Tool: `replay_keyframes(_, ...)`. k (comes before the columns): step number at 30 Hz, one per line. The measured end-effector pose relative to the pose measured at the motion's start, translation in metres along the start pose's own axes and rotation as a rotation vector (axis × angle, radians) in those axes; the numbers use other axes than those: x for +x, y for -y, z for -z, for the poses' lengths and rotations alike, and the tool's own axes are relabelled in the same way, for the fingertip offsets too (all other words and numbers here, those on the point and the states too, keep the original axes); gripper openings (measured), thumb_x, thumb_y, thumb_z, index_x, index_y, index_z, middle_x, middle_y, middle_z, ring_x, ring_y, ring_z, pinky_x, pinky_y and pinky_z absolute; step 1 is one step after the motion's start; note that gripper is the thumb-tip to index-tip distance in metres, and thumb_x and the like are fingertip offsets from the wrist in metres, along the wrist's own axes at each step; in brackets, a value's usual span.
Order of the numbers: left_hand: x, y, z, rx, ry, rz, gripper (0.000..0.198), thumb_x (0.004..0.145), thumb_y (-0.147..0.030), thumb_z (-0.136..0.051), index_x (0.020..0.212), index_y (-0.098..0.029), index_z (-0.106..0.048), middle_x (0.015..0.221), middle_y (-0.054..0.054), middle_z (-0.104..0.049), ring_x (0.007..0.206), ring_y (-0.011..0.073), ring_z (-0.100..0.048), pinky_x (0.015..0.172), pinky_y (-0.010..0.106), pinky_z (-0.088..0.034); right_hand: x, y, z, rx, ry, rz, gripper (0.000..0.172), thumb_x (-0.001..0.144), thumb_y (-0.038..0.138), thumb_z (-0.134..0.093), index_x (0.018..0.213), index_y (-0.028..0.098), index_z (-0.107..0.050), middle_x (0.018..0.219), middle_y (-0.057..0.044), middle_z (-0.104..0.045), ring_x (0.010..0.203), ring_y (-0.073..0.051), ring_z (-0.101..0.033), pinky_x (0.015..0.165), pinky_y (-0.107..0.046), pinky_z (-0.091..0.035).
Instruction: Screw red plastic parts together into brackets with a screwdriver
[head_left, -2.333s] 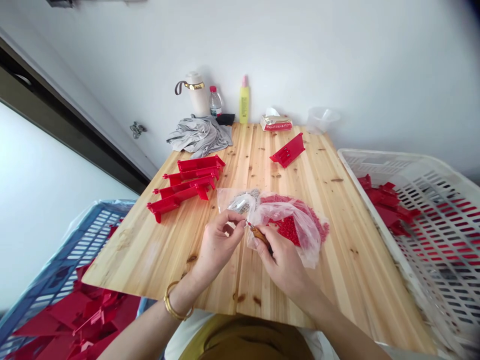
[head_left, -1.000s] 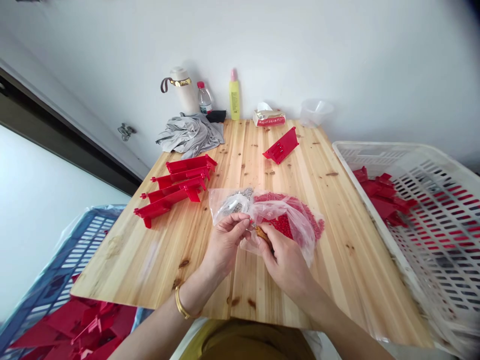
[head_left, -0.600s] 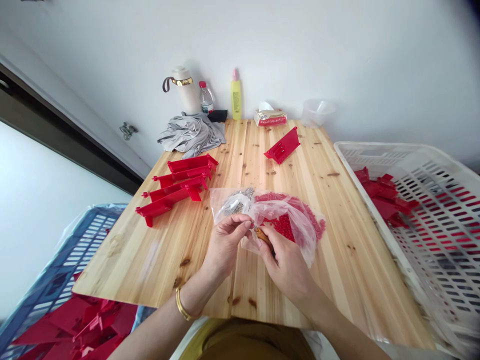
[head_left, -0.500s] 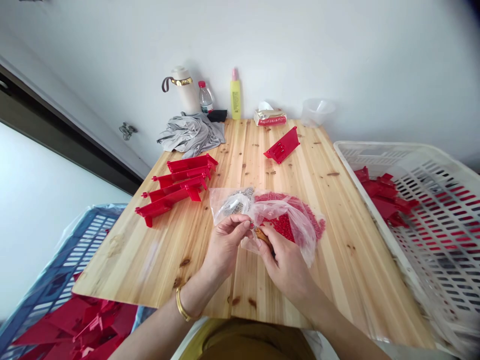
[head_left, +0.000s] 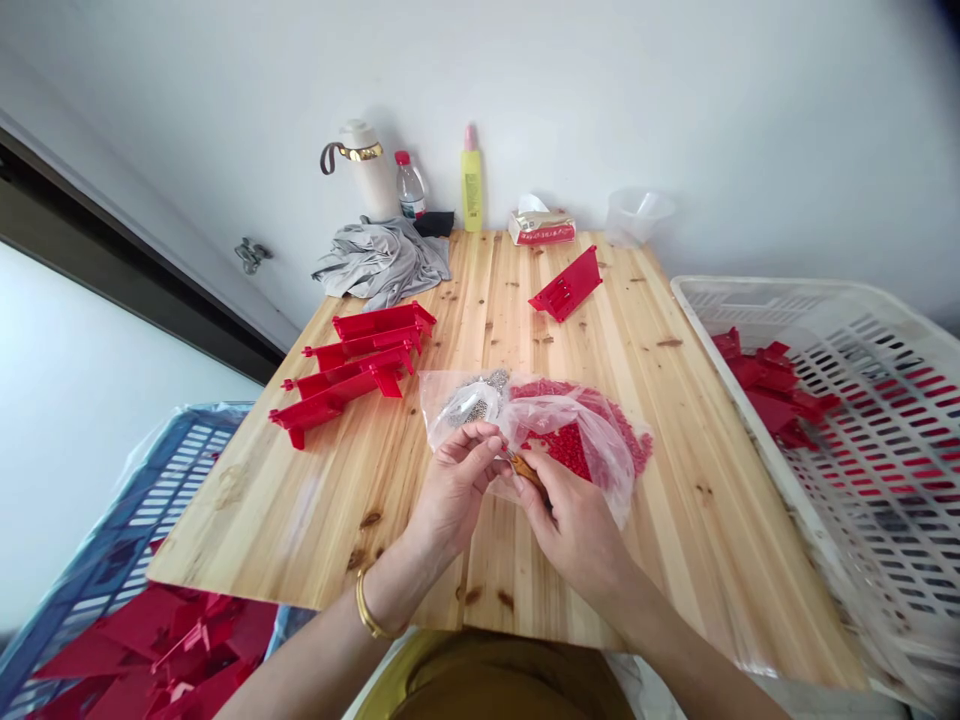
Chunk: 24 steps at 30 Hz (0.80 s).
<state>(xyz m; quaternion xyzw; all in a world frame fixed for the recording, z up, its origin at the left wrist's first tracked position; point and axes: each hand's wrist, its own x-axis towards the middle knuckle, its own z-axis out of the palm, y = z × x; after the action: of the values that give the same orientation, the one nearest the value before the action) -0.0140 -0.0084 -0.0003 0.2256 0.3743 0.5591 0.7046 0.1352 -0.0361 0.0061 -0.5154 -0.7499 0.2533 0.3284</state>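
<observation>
Head view shows your left hand (head_left: 454,485) and right hand (head_left: 574,525) meeting just above the near middle of the table (head_left: 300,500), right in front of two clear bags. Your right fingers are curled closed around a wood-handled tool (head_left: 525,468), its tip aimed at your left fingertips. Your left thumb and forefinger are pinched together at that tip, and whether they trap anything is too small to tell. The silver bag (head_left: 469,405) lies just beyond your left hand, and the red bag (head_left: 592,440) spreads beside it toward the right edge, touching your right hand. As for progress, four red parts (head_left: 352,365) lie side by side near the left edge, and one red part (head_left: 568,284) sits alone toward the far edge. A small heap of red pieces (head_left: 772,385) lies in the white basket (head_left: 862,330) off the right edge. I judge plenty remains, since the blue crate (head_left: 112,530) by the near left corner is full of red pieces and both bags are well filled. On writing: the tissue pack (head_left: 541,228) at the far edge carries red print, and the yellow bottle (head_left: 471,190) and water bottle (head_left: 410,190) have labels, but none can be read.
</observation>
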Motion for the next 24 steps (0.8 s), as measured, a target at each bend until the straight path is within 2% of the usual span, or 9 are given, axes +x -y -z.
replay_keyframes(6, -0.002, -0.002, 0.0, -0.024, -0.018, 0.01, 0.022, 0.073, -0.023, -0.082, 0.089, -0.02, -0.067, 0.08, -0.003, -0.066, 0.066, 0.0081, -0.062, 0.066, 0.022, -0.053, 0.0, 0.001, -0.001, 0.031, 0.016, 0.014, 0.021, 0.099, 0.02, -0.044, 0.114, 0.019, -0.058, 0.099, -0.01, -0.073, 0.087, -0.023, -0.073, 0.075, -0.034, -0.057)
replay_keyframes(15, -0.007, -0.011, -0.006, -0.2, -0.071, 0.145, 0.029, 0.069, -0.017, -0.082, 0.092, -0.018, -0.065, 0.079, -0.002, -0.063, 0.069, 0.0096, -0.061, 0.054, 0.019, -0.047, -0.001, 0.001, -0.004, 0.007, -0.006, 0.123, 0.027, 0.098, 0.014, -0.042, 0.121, 0.02, -0.057, 0.108, -0.011, -0.072, 0.095, -0.024, -0.071, 0.077, -0.035, -0.056)
replay_keyframes(24, -0.011, -0.009, -0.006, -0.186, -0.045, 0.09, 0.028, 0.074, -0.017, -0.081, 0.096, -0.017, -0.063, 0.083, -0.001, -0.064, 0.071, 0.0098, -0.062, 0.056, 0.02, -0.049, -0.004, 0.001, -0.004, 0.043, -0.054, 0.135, 0.026, 0.099, 0.014, -0.043, 0.121, 0.019, -0.056, 0.108, -0.011, -0.073, 0.093, -0.022, -0.072, 0.077, -0.033, -0.057)
